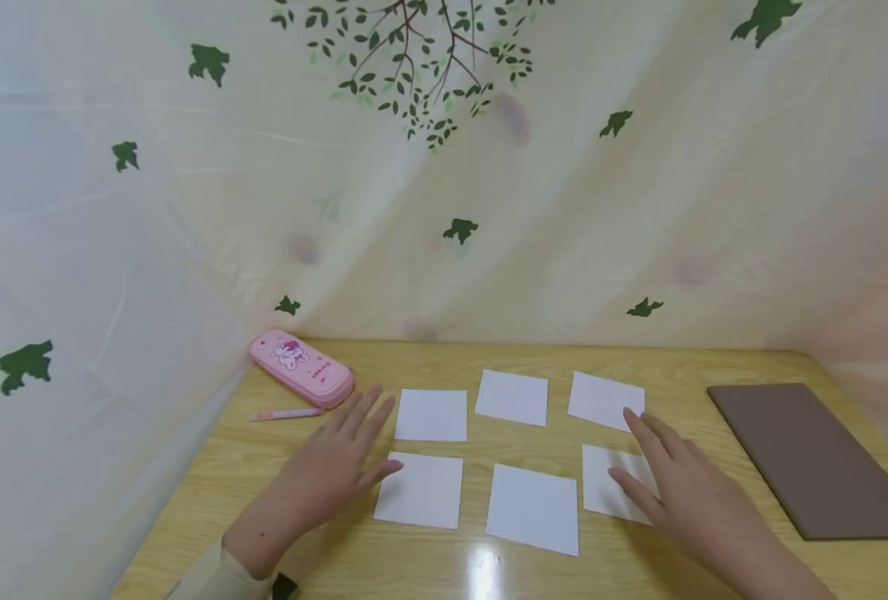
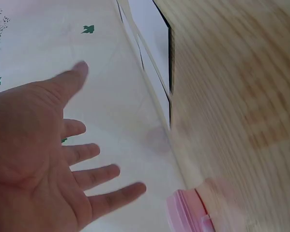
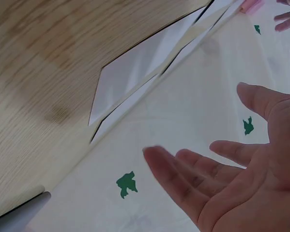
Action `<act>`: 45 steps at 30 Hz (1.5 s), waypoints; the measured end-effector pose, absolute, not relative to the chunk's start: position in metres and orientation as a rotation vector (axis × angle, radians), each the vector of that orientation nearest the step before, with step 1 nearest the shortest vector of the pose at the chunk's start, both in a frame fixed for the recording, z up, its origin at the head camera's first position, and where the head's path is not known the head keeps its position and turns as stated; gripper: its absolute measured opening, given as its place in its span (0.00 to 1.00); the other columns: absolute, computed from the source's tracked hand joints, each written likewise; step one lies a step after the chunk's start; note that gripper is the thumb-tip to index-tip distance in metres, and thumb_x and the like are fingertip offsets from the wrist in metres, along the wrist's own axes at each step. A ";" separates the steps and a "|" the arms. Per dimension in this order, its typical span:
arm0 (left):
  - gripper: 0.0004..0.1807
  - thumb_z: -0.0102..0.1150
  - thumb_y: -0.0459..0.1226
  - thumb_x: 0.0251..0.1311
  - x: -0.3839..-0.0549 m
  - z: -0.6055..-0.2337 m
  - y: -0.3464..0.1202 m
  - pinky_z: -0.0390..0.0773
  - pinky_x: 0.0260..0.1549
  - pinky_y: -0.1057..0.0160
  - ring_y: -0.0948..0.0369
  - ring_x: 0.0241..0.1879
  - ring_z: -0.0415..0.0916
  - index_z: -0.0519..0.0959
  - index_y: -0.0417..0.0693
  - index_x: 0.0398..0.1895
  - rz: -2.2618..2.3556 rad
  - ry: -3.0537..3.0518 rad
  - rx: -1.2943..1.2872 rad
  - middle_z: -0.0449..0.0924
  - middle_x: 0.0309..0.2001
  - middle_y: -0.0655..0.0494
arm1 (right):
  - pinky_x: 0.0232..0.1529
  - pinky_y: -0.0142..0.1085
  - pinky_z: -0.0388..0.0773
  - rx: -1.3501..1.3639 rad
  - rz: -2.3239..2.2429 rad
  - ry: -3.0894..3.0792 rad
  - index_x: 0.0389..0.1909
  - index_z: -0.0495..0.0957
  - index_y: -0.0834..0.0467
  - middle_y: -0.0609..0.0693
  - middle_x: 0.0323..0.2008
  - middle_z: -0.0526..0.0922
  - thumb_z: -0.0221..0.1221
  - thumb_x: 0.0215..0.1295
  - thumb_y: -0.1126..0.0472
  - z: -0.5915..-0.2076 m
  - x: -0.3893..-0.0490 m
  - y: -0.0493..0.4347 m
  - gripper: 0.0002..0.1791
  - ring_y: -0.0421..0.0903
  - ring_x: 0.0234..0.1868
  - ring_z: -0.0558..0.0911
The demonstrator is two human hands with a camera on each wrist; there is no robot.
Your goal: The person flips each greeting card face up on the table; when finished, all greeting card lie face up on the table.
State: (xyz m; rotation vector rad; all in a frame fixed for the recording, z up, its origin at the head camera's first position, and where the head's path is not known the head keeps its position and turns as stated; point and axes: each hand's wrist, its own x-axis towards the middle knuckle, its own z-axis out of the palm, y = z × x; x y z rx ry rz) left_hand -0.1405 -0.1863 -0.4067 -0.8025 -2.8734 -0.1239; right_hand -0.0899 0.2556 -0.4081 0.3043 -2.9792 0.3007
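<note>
Several white paper squares lie on the wooden table in two rows of three. My left hand (image 1: 327,471), fingers spread and straight, hovers by the left side of the rows, its thumb overlapping the front left square (image 1: 421,492) in the head view. Over on the right, my right hand (image 1: 687,483) covers part of the front right square (image 1: 610,482), its fingertips at the edge of the back right square (image 1: 601,398). Between the hands lie the front middle square (image 1: 532,510), the back middle square (image 1: 512,397) and the back left square (image 1: 432,415). Neither hand holds anything.
A pink pencil case (image 1: 303,367) with a cartoon print sits at the back left corner, a slim pink pen (image 1: 288,414) just in front of it. At the right edge lies a dark brown board (image 1: 815,458). Behind the table hangs a pale curtain (image 1: 383,275) with green leaf prints.
</note>
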 end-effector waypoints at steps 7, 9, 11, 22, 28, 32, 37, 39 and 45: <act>0.42 0.63 0.50 0.75 -0.159 -0.407 -0.167 0.77 0.72 0.46 0.45 0.75 0.74 0.61 0.42 0.83 -0.247 -2.885 -0.894 0.71 0.78 0.41 | 0.49 0.59 0.87 0.343 0.326 -2.938 0.79 0.64 0.62 0.65 0.62 0.82 0.69 0.71 0.49 -0.407 -0.087 0.257 0.43 0.63 0.55 0.87; 0.41 0.65 0.48 0.74 -0.166 -0.406 -0.157 0.77 0.72 0.45 0.44 0.73 0.76 0.62 0.41 0.82 -0.289 -2.902 -0.942 0.74 0.75 0.40 | 0.43 0.54 0.89 0.333 0.353 -2.940 0.78 0.65 0.62 0.65 0.60 0.82 0.71 0.69 0.51 -0.408 -0.087 0.261 0.43 0.58 0.48 0.89; 0.40 0.65 0.47 0.74 -0.172 -0.403 -0.144 0.77 0.72 0.44 0.44 0.72 0.77 0.63 0.42 0.82 -0.333 -2.924 -0.993 0.76 0.73 0.41 | 0.36 0.48 0.88 0.312 0.377 -2.965 0.78 0.65 0.63 0.66 0.59 0.82 0.72 0.69 0.52 -0.409 -0.088 0.265 0.43 0.53 0.42 0.89; 0.39 0.64 0.56 0.73 -0.196 -0.403 -0.039 0.79 0.69 0.61 0.57 0.68 0.79 0.68 0.47 0.79 -0.191 -3.025 -1.270 0.80 0.68 0.54 | 0.30 0.35 0.79 0.204 0.558 -3.182 0.78 0.63 0.69 0.63 0.51 0.84 0.71 0.69 0.51 -0.414 -0.104 0.293 0.45 0.43 0.35 0.82; 0.44 0.64 0.64 0.69 -0.199 -0.414 0.001 0.78 0.70 0.65 0.58 0.67 0.79 0.70 0.46 0.77 -0.070 -2.981 -1.390 0.80 0.69 0.54 | 0.29 0.30 0.74 0.211 0.705 -3.264 0.75 0.62 0.76 0.57 0.46 0.84 0.73 0.66 0.51 -0.419 -0.112 0.306 0.49 0.42 0.32 0.76; 0.46 0.66 0.65 0.66 -0.201 -0.417 0.019 0.78 0.69 0.66 0.58 0.66 0.79 0.72 0.45 0.76 -0.082 -2.979 -1.431 0.80 0.69 0.53 | 0.32 0.30 0.76 0.209 0.827 -3.312 0.75 0.60 0.77 0.57 0.49 0.84 0.74 0.65 0.49 -0.422 -0.118 0.314 0.52 0.42 0.37 0.79; 0.47 0.67 0.69 0.61 -0.201 -0.421 0.040 0.78 0.63 0.70 0.62 0.58 0.79 0.75 0.48 0.73 -0.038 -2.976 -1.479 0.82 0.63 0.57 | 0.38 0.31 0.78 0.230 0.933 -3.324 0.74 0.63 0.76 0.57 0.50 0.82 0.77 0.61 0.46 -0.425 -0.122 0.322 0.53 0.46 0.45 0.79; 0.46 0.67 0.71 0.59 -0.200 -0.423 0.047 0.77 0.59 0.71 0.64 0.52 0.77 0.77 0.50 0.68 -0.006 -2.967 -1.492 0.82 0.57 0.60 | 0.40 0.30 0.77 0.252 0.964 -3.313 0.72 0.66 0.76 0.57 0.49 0.81 0.78 0.59 0.46 -0.426 -0.122 0.324 0.52 0.47 0.46 0.77; 0.49 0.71 0.74 0.50 -0.197 -0.425 0.058 0.75 0.51 0.72 0.66 0.47 0.71 0.77 0.52 0.65 0.015 -3.000 -1.449 0.79 0.51 0.64 | 0.40 0.28 0.74 0.280 1.012 -3.306 0.68 0.68 0.76 0.57 0.49 0.79 0.79 0.57 0.47 -0.427 -0.122 0.327 0.50 0.48 0.47 0.76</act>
